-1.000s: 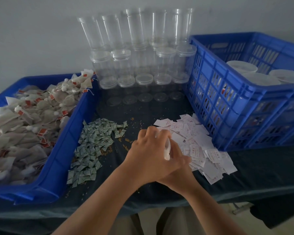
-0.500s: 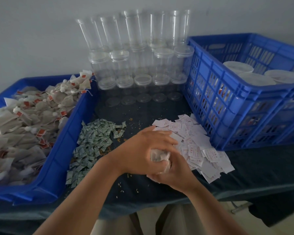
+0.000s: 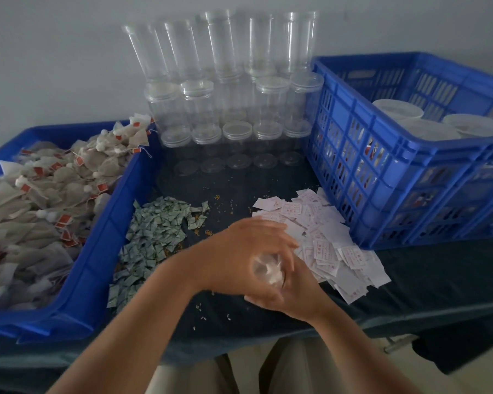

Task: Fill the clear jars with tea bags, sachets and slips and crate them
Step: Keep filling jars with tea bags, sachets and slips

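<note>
Head view: left hand (image 3: 239, 251) and right hand (image 3: 293, 294) curl fingers (image 3: 279, 240) round a blurred, whitish-filled clear jar (image 3: 268, 271).

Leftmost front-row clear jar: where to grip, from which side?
Grip the leftmost front-row jar round its wall just below the lid, coming from the front. It stands upright, with a neighbour jar close on its right, taller stacks behind and the tea-bag bin to its left; only the front looks open.
</note>
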Tool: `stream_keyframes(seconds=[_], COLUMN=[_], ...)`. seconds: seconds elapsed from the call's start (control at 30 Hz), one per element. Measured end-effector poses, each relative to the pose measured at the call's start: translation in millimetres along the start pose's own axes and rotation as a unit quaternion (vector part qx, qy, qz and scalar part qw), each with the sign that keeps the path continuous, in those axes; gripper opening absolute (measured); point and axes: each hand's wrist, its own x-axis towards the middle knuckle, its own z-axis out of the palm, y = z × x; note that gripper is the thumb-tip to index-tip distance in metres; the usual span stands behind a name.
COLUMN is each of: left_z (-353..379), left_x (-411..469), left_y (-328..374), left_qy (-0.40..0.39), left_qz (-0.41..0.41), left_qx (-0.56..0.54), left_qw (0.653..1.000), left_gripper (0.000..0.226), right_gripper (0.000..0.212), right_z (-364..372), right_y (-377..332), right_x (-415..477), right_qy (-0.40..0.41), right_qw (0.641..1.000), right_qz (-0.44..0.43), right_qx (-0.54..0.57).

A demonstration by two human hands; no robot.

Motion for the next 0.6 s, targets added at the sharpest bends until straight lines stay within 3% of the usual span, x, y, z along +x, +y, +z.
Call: stream_keyframes(seconds=[0.03, 0.1, 0.17, 0.23, 0.27, 0.33, 0.4, 0.47, 0.5, 0.53, 0.6], left_z=[-4, -2, 10, 22, 28, 33, 19, 1, -1, 0, 10], left_x=[-4, -7, -3, 6, 10, 10, 5, 0, -2, -2, 2], left_y=[0, 5, 18, 36, 41, 40, 29, 22, 19, 19, 22], left_qy=[-0.005, 0.068, 0.168, 0.171, 0.147, 0.102, 0.034, -0.059, -0.052, 0.015, 0.216], left_qz=[-0.001, -0.046, -0.164, -0.29, -0.309, -0.256, -0.147, -0.055, -0.034, -0.032, -0.086], left_qx=[-0.013, -0.022, -0.01, 0.043, 0.101, 0.155, 0.081, -0.002, -0.055, -0.098, -0.07], left_qw=[1.0, 0.996, 0.972, 0.941, 0.934, 0.949, 0.985, 0.997, 0.997, 0.995, 0.97], left_gripper=[0.041, 0.05, 0.063, 0.068, 0.063, 0.053, 0.035, 0.015, 0.017, 0.018, 0.031], right_gripper=[0.079, 0.077, 0.077, 0.071, 0.068, 0.068, 0.066, 0.054, 0.057, 0.065, 0.072], right_z=[2, 5, 8, 12, 13, 11, 5, 4, 4, 6, 8], right_y=[-2, -1, 0, 2, 3, 3, 3, 2, 0, 0, 1], right_x=[0, 2, 5, 7, 5, 2, 1, 1, 2, 2, 5], right_qy=[0.007, 0.018, 0.023, 0.029, 0.034, 0.035, 0.013, -0.007, -0.012, -0.01, 0.0], right_qw=[1.0, 1.0, 0.999, 0.996, 0.995, 0.995, 0.997, 0.998, 0.997, 0.997, 0.998], right_qz=[-0.01, -0.012, 0.028, 0.05, 0.046, 0.048, 0.05, 0.021, 0.006, 0.001, 0.026], right_qx=[-0.007, -0.018, -0.034, -0.071, -0.082, -0.077, -0.048, -0.065, -0.076, -0.074, -0.056])
